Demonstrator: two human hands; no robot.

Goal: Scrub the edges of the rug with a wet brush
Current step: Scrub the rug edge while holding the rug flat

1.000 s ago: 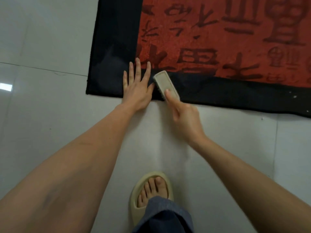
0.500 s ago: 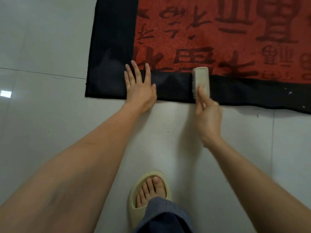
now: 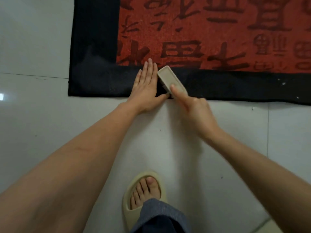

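A red rug [image 3: 210, 31] with dark characters and a wide black border lies on the pale tiled floor. Its near black edge runs across the view. My left hand [image 3: 148, 86] lies flat on that border, fingers together, pressing it down. My right hand [image 3: 195, 111] grips a beige scrub brush [image 3: 170, 78], forefinger along its back. The brush sits bristles-down on the black border, angled up-left, right beside my left hand's fingers. The bristles are hidden under the brush body.
The rug's near-left corner [image 3: 70, 93] is to the left of my hands. White specks dot the border at the right [image 3: 283, 84]. My foot in a beige slipper [image 3: 144, 194] stands on the tiled floor [image 3: 42, 115] below the hands.
The brush has swept left along the black border, from well right of my left hand to right beside it. My left hand stays on the border, its fingers now drawn together.
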